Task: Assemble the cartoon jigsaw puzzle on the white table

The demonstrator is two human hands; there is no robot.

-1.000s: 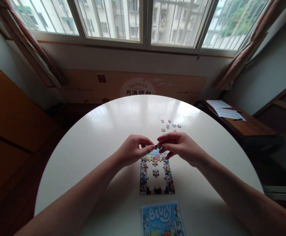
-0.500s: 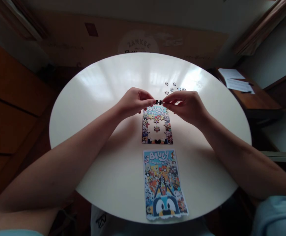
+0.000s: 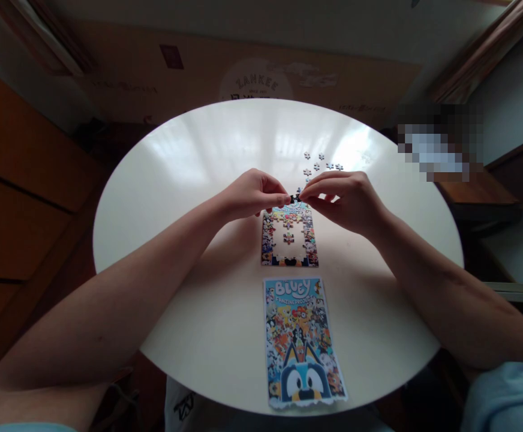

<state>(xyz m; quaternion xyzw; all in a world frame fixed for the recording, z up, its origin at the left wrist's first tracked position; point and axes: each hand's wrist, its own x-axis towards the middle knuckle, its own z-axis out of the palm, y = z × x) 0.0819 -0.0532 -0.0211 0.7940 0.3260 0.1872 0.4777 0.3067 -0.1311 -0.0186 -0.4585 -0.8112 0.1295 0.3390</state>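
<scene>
My left hand (image 3: 259, 195) and my right hand (image 3: 346, 195) meet above the top of a jigsaw puzzle. Between their fingertips is a small dark puzzle piece (image 3: 294, 198), pinched from both sides; whether it is one piece or two joined ones I cannot tell. Below lies the partly assembled jigsaw puzzle (image 3: 267, 243), its colourful border in place around a pale middle. A lone joined bit (image 3: 288, 239) sits inside that gap. The puzzle's upper edge is partly hidden by my fingers. Nearer to me lies a printed reference picture (image 3: 304, 342) with a blue cartoon dog.
Several loose puzzle pieces (image 3: 307, 172) are scattered beyond my right hand. Everything rests on a white oval table (image 3: 189, 150). At the right, a brown side table (image 3: 477, 191) stands partly behind a pixelated patch. Wooden cabinet fronts (image 3: 14, 222) are at the left.
Both hands have come slightly lower and nearer the puzzle, with the dark piece still between them. The whole view has shifted a little.
</scene>
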